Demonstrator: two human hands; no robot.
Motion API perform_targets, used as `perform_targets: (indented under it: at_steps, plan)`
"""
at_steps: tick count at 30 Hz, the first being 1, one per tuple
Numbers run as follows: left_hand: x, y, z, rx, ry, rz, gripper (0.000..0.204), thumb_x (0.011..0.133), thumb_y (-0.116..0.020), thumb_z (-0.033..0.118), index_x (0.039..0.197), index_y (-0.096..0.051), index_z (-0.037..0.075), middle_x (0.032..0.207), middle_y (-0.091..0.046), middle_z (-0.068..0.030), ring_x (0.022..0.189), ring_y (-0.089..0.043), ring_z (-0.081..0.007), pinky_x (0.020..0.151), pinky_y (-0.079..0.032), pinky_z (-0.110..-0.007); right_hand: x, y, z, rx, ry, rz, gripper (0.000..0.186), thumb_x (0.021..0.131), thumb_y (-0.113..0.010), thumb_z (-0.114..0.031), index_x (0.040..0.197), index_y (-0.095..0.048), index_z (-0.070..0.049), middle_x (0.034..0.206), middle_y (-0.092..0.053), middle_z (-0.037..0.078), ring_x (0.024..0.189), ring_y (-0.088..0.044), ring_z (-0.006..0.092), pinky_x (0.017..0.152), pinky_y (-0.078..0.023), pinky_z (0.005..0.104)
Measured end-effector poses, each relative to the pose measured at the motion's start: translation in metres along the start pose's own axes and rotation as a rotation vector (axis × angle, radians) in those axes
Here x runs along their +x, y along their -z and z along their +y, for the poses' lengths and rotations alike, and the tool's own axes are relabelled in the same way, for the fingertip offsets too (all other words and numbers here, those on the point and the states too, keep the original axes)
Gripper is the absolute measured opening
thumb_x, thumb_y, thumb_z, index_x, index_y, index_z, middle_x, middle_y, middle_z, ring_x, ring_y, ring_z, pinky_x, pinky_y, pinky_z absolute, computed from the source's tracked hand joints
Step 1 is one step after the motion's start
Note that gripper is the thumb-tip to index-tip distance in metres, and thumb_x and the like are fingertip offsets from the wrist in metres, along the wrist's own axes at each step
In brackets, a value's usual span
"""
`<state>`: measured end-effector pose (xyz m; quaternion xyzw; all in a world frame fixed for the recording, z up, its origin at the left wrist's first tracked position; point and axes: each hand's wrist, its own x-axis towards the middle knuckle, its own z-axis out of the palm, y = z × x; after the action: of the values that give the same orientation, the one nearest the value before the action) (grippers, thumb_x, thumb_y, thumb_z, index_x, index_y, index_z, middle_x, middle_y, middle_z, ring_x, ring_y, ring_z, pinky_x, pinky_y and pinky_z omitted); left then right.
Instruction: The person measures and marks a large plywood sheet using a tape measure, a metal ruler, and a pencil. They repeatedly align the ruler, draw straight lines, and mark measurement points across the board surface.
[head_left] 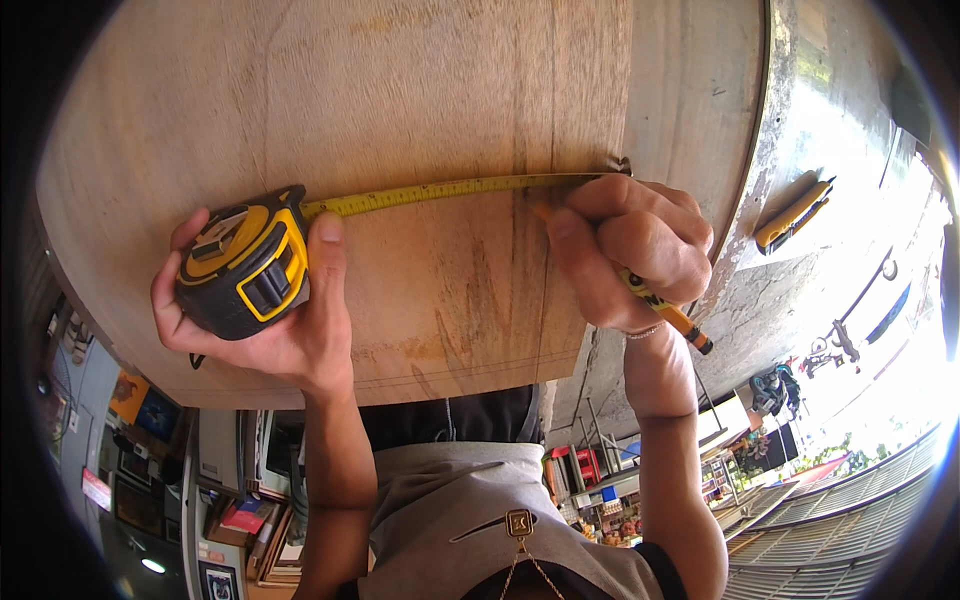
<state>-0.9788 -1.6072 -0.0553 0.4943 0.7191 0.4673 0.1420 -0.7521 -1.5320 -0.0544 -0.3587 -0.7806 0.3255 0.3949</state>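
A black and yellow tape measure [245,262] is gripped in my left hand [300,335], the thumb near the mouth where the blade comes out. The yellow tape blade [430,191] runs to the right across a plywood sheet [400,90], its hook close to the sheet's right edge. My right hand [640,245] is closed around a yellow-orange pencil [683,324] with a dark end. The pencil's tip points left and rests on or just above the wood below the blade. Part of the pencil is hidden by my fingers, which lie beside the tape's far end.
Another wooden board [690,90] lies to the right of the sheet. A yellow and black utility knife [795,215] lies on the worn grey surface [760,290] farther right. Shelves with boxes [245,515] stand at the lower left. Faint lines cross the sheet near its front edge.
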Motion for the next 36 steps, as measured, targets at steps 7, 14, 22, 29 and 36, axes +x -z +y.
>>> perform_targets:
  at_steps: [7, 14, 22, 29, 36]
  plan:
    - [0.001, 0.0, 0.003, -0.001, 0.023, 0.002, 0.086, 0.068, -0.087, 0.004, 0.129, -0.025, 0.002, 0.127, -0.044, -0.0228, 0.11, -0.051, -0.0265, 0.094, -0.052, -0.035, 0.001, 0.003, -0.002, 0.008, -0.015, -0.022, 0.025, 0.063, -0.067, 0.014, 0.07, -0.052, -0.005, 0.063, -0.049, 0.003, 0.047, -0.05, 0.016, 0.039, -0.04, 0.0281]
    - [0.0, 0.002, 0.002, 0.007, 0.02, 0.012, 0.088, 0.067, -0.087, 0.003, 0.129, -0.025, 0.003, 0.127, -0.044, -0.0227, 0.11, -0.051, -0.0262, 0.092, -0.053, -0.035, 0.0, 0.0, 0.001, 0.12, -0.07, 0.064, 0.029, 0.066, -0.067, 0.009, 0.061, -0.043, -0.007, 0.062, -0.055, 0.006, 0.043, -0.049, 0.0166, 0.038, -0.037, 0.0272]
    - [-0.006, -0.008, 0.005, -0.143, 0.089, 0.045, 0.082, 0.069, -0.082, -0.002, 0.128, -0.025, 0.005, 0.126, -0.041, -0.02, 0.106, -0.051, -0.0247, 0.087, -0.053, -0.033, -0.006, 0.014, -0.004, -0.11, -0.212, 0.211, 0.022, 0.078, -0.079, -0.018, 0.079, -0.063, -0.004, 0.09, -0.067, 0.014, 0.075, -0.064, 0.0241, 0.063, -0.05, 0.0325]
    - [0.028, -0.017, 0.004, -0.065, -0.068, 0.027, 0.083, 0.067, -0.086, 0.007, 0.127, -0.029, 0.004, 0.121, -0.042, -0.0173, 0.105, -0.05, -0.0249, 0.085, -0.048, -0.037, 0.021, 0.018, 0.0, -0.261, -0.186, 0.167, 0.02, 0.07, -0.066, 0.012, 0.071, -0.054, -0.004, 0.081, -0.064, 0.011, 0.083, -0.063, 0.0278, 0.072, -0.051, 0.0366]
    - [0.217, -0.089, 0.015, 0.044, -0.199, 0.143, 0.082, 0.064, -0.089, 0.014, 0.124, -0.035, -0.001, 0.107, -0.049, -0.0158, 0.094, -0.055, -0.0239, 0.083, -0.047, -0.038, 0.189, 0.017, 0.086, -0.227, -0.132, 0.376, 0.017, 0.073, -0.058, 0.011, 0.073, -0.055, -0.005, 0.071, -0.061, 0.007, 0.07, -0.058, 0.0274, 0.063, -0.046, 0.0362]
